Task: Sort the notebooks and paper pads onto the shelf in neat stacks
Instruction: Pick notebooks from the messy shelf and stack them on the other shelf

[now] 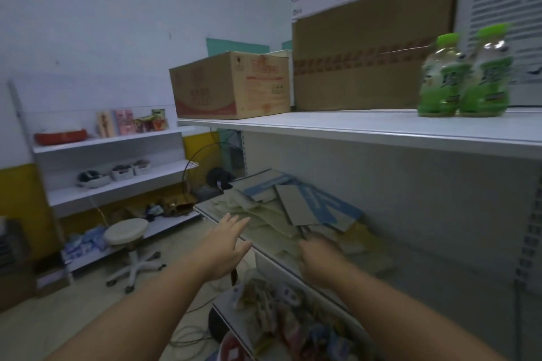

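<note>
lying askew on the white shelf (pixel 206 214), flat rectangular paper pads (pixel 311 208) overlap

Dim, bluish, soft overall (wide-angle bending at the edges), with the right hand (pixel 318 255) motion-blurred.

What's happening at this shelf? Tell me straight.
A person reaches both hands toward the middle shelf, where notebooks and paper pads lie in a loose, unsorted heap. The left hand is open, fingers straight, at the shelf's front edge. The right hand is at the heap, too blurred to tell whether it grips anything. No neat stacks yet. Green bottles and cardboard boxes stand on the top shelf.
</note>
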The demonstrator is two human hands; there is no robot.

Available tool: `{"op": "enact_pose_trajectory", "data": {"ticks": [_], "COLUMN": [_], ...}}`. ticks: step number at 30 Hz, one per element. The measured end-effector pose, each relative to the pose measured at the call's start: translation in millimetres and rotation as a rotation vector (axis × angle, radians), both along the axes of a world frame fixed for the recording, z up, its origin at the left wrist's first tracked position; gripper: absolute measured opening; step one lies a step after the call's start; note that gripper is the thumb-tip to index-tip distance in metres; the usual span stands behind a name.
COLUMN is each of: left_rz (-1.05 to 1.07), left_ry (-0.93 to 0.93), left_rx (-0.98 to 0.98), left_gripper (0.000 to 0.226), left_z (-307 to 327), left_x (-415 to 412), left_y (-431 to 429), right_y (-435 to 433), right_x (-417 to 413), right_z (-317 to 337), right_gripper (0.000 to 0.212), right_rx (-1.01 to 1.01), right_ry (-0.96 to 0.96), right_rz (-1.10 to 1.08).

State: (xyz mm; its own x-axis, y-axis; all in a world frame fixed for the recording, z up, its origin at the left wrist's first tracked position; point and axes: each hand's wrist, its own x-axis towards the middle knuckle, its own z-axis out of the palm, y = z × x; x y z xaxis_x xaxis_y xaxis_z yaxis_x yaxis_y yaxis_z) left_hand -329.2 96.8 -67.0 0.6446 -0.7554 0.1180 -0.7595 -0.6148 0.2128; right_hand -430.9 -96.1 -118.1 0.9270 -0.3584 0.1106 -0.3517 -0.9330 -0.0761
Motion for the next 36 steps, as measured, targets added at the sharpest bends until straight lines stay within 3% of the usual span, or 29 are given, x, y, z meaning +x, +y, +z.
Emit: {"op": "enact_pose_trajectory", "data": {"ticks": [8,12,14,17,19,21,23,25,29,32,34,36], "left_rz": [0.003,-0.03,-0.036,-0.053,-0.07,-0.064,-0.101,-0.125,0.05,0.125,0.144,0.154], "left_ry": [0.073,0.186,0.228,0.305,0.497,0.926,1.404,1.632,1.552,1.42,1.361,1.344], "left_rx": [0.05,0.145,0.093,-0.078,-0.23,-0.438,-0.598,-0.697,-0.828,-0.904,-0.898,-0.877], "left_gripper": [0.053,0.046,0.042,0.037,0.037,0.044,0.049,0.046,0.031,0.023,0.03,0.033], "left_z": [-11.7,-25.9,-27.2,-26.9,-26.7,-20.5,-12.7,-9.8,-11.4,-11.1,-10.7,-10.6], "left_x": [69.5,100.2,124.0,155.5,169.3,176.5,187.3,206.2,248.9,300.1,332.8,359.2], "left_y": [-61.7,-71.1,-76.5,-91.8,-106.3,-116.9,-121.4,-118.0,-103.3,-78.2,-56.9,-37.1], "right_y": [-48.1,-63.7,-67.3,-72.8,-73.9,-58.9,-29.5,-1.2,18.6,13.1,-1.9,-10.8], "right_x": [98.2,113.1,112.9,118.4,124.3,130.6,145.2,172.3,219.9,253.6,276.2,298.3], "right_z": [-9.5,-19.6,-20.7,-18.4,-12.4,0.8,10.8,10.5,2.4,2.1,5.8,8.5], "right_gripper": [0.06,0.054,0.053,0.042,0.028,0.031,0.035,0.031,0.028,0.037,0.052,0.062], "right_rx": [0.149,0.117,-0.034,-0.084,-0.03,-0.024,-0.06,-0.058,-0.044,0.126,0.251,0.247], "right_ry": [-0.084,-0.19,-0.317,-0.558,-0.785,-0.907,-0.87,-0.814,-0.74,-0.745,-0.562,-0.31], "right_rz": [-0.135,-0.108,-0.081,-0.101,-0.133,-0.096,0.049,0.231,0.342,0.08,-0.15,-0.289]}}
